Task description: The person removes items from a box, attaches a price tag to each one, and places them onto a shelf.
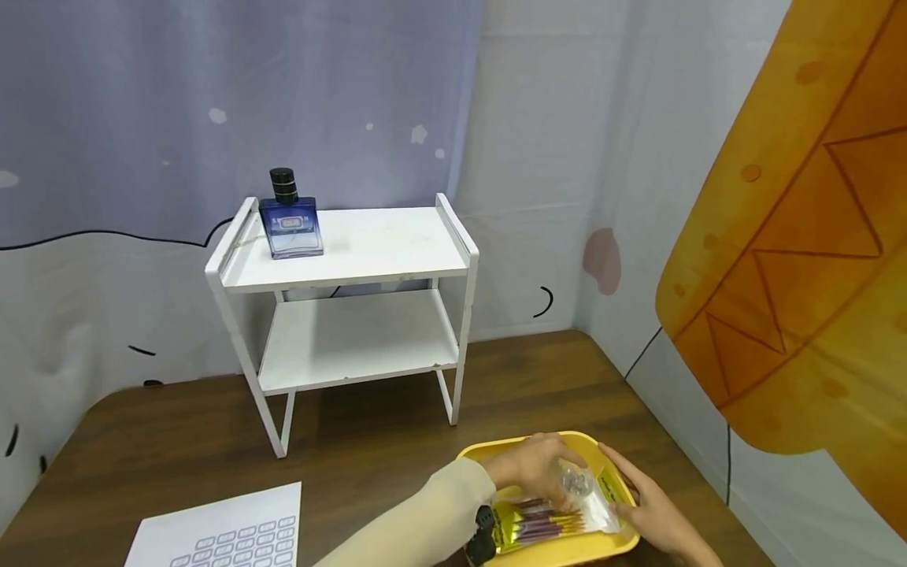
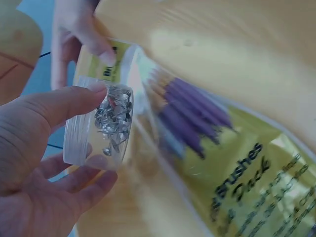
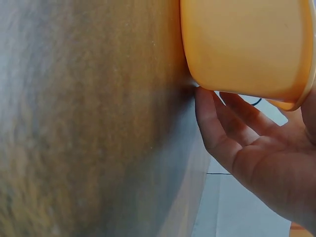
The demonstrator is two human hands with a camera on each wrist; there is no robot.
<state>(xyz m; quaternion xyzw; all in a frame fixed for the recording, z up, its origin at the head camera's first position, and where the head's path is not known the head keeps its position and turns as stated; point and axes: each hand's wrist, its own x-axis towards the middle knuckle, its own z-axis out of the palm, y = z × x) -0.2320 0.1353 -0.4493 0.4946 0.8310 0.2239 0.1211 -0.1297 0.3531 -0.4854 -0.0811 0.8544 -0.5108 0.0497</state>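
Note:
My left hand pinches a small clear round container of silver thumbtacks, thumb on one side and fingers on the other. It is over the yellow basket, at the front right of the table. Inside the basket lies a clear-and-yellow pack of paintbrushes with purple handles. My right hand grips the basket's right side. Its thumb hooks over the rim beside the pack's end, while the fingers lie against the outer wall near the base.
A white two-tier shelf stands at the back of the wooden table. On its top sits a blue perfume bottle with a black cap. A white printed sheet lies front left. Printed curtains hang behind and to the right.

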